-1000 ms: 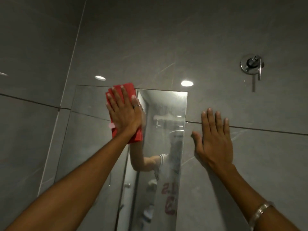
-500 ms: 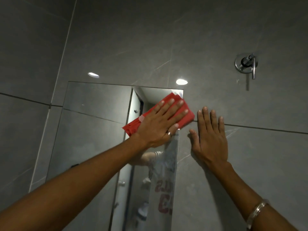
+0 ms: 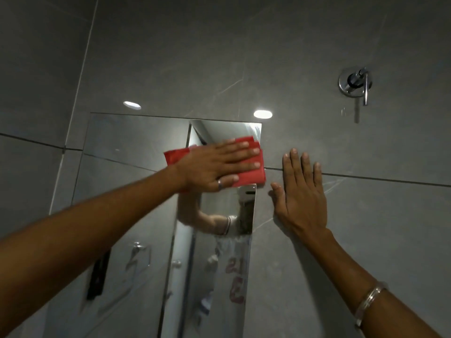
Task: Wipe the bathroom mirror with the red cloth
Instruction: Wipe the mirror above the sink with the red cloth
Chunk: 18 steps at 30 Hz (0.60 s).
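A frameless mirror [image 3: 136, 147] is fixed to the grey tiled wall, its right edge running down the middle of the view. My left hand [image 3: 217, 164] lies flat on the folded red cloth [image 3: 251, 178] and presses it against the mirror near the upper right corner, fingers pointing right. The cloth's right end overlaps the mirror's edge slightly. My right hand [image 3: 301, 191] rests flat on the wall tile just right of the mirror, fingers spread and pointing up, holding nothing. A bracelet sits on that wrist.
A chrome wall valve [image 3: 355, 82] with a lever hangs on the tile at the upper right. The mirror reflects a person's arm, a shirt and a doorway. Two ceiling lights glare off the tile above the mirror.
My left hand has swept the cloth from the mirror's top middle to its right edge and turned from fingers-up to fingers-right. My right hand has stayed on the wall.
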### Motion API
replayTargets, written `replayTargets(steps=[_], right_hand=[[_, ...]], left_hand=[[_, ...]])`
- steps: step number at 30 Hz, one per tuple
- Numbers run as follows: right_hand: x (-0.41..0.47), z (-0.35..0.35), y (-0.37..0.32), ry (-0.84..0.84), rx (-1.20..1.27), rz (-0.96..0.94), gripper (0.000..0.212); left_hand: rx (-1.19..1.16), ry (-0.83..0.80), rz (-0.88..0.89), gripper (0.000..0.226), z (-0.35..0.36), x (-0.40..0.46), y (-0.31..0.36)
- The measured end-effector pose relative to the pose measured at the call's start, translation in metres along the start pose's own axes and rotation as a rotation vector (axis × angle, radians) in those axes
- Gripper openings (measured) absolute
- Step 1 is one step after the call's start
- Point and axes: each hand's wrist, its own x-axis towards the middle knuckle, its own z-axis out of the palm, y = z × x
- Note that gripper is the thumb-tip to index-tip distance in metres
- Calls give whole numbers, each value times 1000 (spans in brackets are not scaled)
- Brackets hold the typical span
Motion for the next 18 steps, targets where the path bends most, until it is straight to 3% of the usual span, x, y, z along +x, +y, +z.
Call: replayTargets(steps=[8, 18], right_hand=[[0, 5, 3, 35, -15, -12, 76], [1, 6, 2, 56, -20, -29, 78]], left_hand=[[34, 25, 12, 63, -35, 32, -51], [42, 69, -2, 61, -13, 16, 6]])
